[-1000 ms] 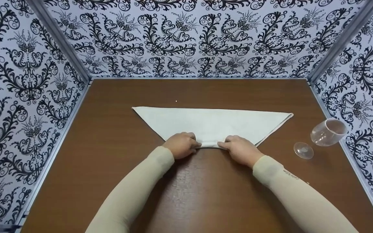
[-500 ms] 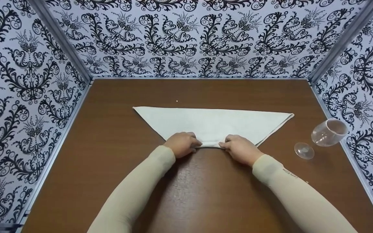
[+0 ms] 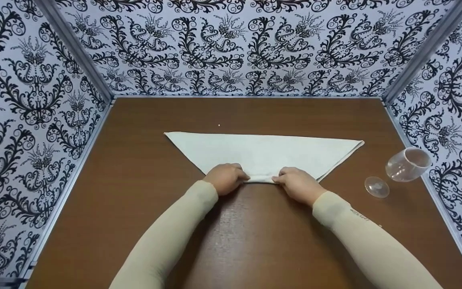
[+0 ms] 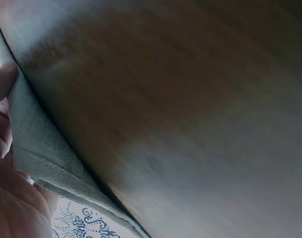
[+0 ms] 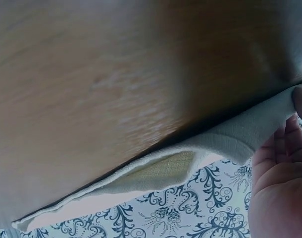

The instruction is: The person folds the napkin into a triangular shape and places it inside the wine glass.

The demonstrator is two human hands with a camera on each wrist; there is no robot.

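Note:
A white cloth napkin (image 3: 263,154), folded into a wide triangle, lies on the brown table (image 3: 134,192) with its point toward me. My left hand (image 3: 226,178) and right hand (image 3: 297,185) pinch the folded near tip from either side, fingers curled over its edge. In the left wrist view the napkin's edge (image 4: 42,148) runs past my fingers (image 4: 2,82). The right wrist view shows the lifted napkin fold (image 5: 225,141) beside my palm (image 5: 279,193).
A clear stemmed glass (image 3: 405,165) lies on its side at the table's right, its foot (image 3: 376,187) toward me. Patterned black-and-white walls (image 3: 34,120) enclose the table on the left, back and right.

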